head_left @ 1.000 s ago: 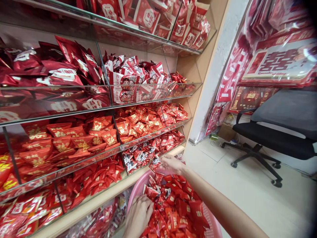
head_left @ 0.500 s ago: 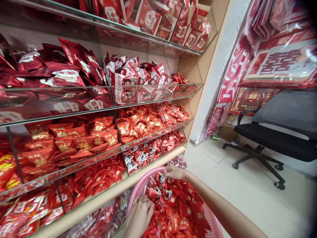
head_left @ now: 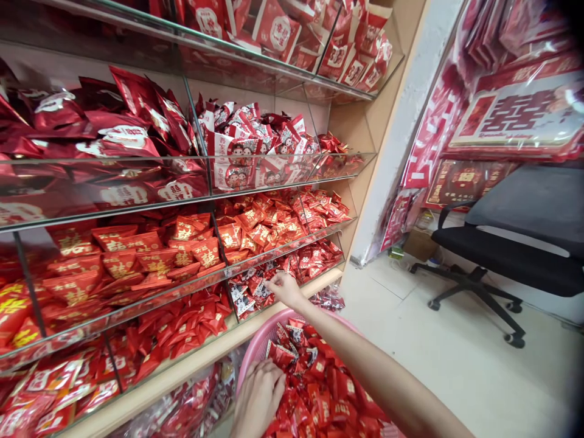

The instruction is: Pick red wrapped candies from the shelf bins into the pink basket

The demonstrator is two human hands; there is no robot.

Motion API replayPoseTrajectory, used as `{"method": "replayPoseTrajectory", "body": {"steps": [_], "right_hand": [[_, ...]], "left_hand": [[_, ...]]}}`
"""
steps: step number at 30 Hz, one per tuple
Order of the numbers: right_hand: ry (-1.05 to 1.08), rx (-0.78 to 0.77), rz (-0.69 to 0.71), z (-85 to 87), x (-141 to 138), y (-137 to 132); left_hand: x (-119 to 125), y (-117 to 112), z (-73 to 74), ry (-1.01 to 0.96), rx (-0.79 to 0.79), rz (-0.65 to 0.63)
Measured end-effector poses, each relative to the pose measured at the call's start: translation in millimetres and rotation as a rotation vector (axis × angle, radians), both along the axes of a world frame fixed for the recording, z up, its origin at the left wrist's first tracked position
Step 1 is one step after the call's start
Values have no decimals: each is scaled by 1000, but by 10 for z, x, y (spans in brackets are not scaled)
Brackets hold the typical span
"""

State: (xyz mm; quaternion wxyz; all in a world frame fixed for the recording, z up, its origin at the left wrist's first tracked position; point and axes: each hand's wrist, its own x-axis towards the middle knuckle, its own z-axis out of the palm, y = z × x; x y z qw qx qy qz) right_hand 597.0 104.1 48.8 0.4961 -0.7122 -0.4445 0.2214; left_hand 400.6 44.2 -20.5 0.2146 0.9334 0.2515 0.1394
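A pink plastic basket (head_left: 255, 344) stands below the shelves, heaped with small red candy packets (head_left: 333, 383) with gold print. Several red, black and white packets (head_left: 279, 353) lie near its far left side. My left hand (head_left: 261, 389) is closed over the basket's left rim, fingers curled inward. My right hand (head_left: 286, 288) reaches across the basket into the bottom-shelf compartment of red, black and white packets (head_left: 246, 295). Its fingertips are pinched together above those packets; whether one is between them cannot be made out.
Glass shelf fronts and dividers (head_left: 210, 173) separate more red packets. A wooden ledge (head_left: 182, 359) runs along the bottom, with plastic-bagged goods (head_left: 191, 401) beneath. To the right stand a black office chair (head_left: 506, 249) and hanging red decorations (head_left: 506, 115) by the wall.
My right hand has left the basket's far rim and moved up and left to the bottom-shelf compartment. My left hand stays on the rim.
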Motion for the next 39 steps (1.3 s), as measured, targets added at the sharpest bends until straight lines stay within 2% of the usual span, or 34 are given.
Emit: {"method": "replayPoseTrajectory", "body": {"steps": [4, 7, 17, 26, 34, 39], "right_hand": [[64, -53, -39, -18, -197, 214], [131, -73, -67, -17, -259, 254], [276, 21, -61, 51, -73, 36], [368, -5, 17, 43, 86, -147], [335, -33, 183, 113, 156, -443], [179, -97, 497, 44, 278, -762]], "left_hand": [[-5, -2, -9, -6, 12, 9], [-10, -5, -16, 1, 16, 11], [3, -3, 5, -39, 8, -8], [12, 0, 13, 10, 16, 1], [6, -12, 28, 32, 7, -5], [12, -10, 40, 49, -12, 6]]}}
